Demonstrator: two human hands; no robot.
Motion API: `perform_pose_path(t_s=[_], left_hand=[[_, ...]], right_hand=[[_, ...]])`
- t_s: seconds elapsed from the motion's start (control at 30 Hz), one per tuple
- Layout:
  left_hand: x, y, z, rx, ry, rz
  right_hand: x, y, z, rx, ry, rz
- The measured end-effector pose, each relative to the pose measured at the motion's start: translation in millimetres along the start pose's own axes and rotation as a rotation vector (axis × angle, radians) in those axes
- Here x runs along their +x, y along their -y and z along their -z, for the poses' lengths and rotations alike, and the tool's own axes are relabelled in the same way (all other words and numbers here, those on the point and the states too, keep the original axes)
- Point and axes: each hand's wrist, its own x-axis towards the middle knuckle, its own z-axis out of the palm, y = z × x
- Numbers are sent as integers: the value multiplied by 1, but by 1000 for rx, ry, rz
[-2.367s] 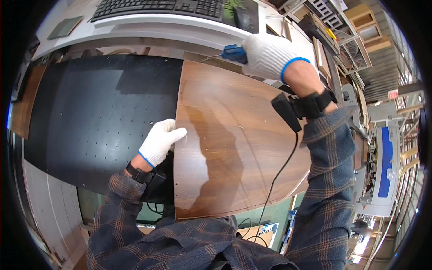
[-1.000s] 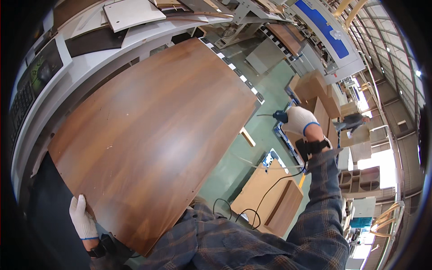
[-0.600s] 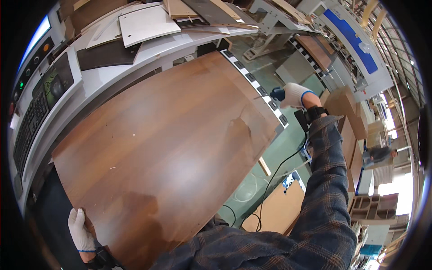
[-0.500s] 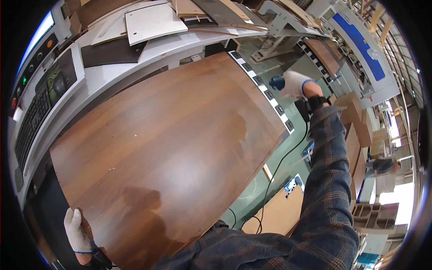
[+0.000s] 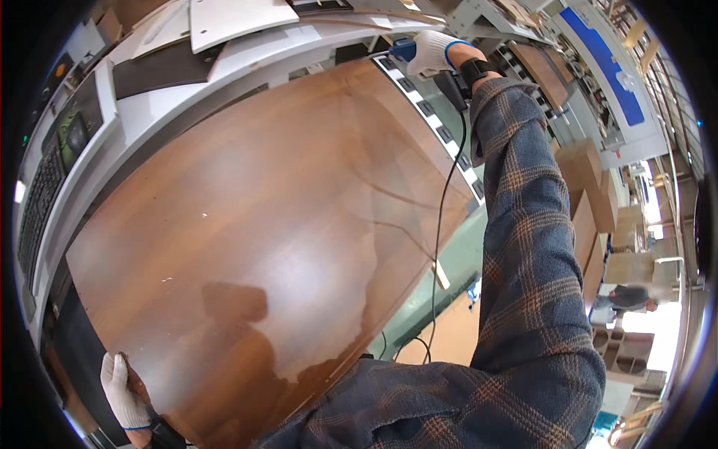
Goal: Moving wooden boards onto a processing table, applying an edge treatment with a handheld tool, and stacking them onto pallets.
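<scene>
A large brown wood-grain panel (image 5: 247, 217) lies flat before me, its surface glossy with reflections. My left hand (image 5: 123, 393), in a white knit glove, grips the panel's near left edge, thumb on top and fingers partly hidden. My right hand (image 5: 434, 54), gloved too, is wrapped round a blue-and-black corded hand tool (image 5: 402, 50) at the panel's far right corner. Its exact kind I cannot make out. From the tool's black end, a black cord (image 5: 441, 209) hangs down across the panel's right edge.
A black-and-white strip (image 5: 426, 108) runs along the panel's far right side. On the left, a white bench (image 5: 149, 127) carries a keyboard (image 5: 41, 187), a mouse (image 5: 73, 133) and loose boards (image 5: 239, 21). A blue-and-white machine (image 5: 606, 67) stands at right; a person (image 5: 628, 298) is farther off.
My right hand has moved far and left with the tool, up to the panel's far corner. The cord now trails over the panel's edge. My left hand keeps its grip.
</scene>
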Motion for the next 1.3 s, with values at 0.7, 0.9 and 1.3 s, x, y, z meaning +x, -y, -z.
perform_pose_path(t_s=[0.7, 0.9, 1.3], left_hand=[[76, 86, -5, -17, 116, -56], [137, 155, -6, 443, 198, -78], [137, 146, -59, 1068, -22, -374]], right_hand=[[-421, 149, -53, 373, 438, 234], [-418, 135, -178, 650, 180, 107], [-396, 48, -225, 246, 259, -169]])
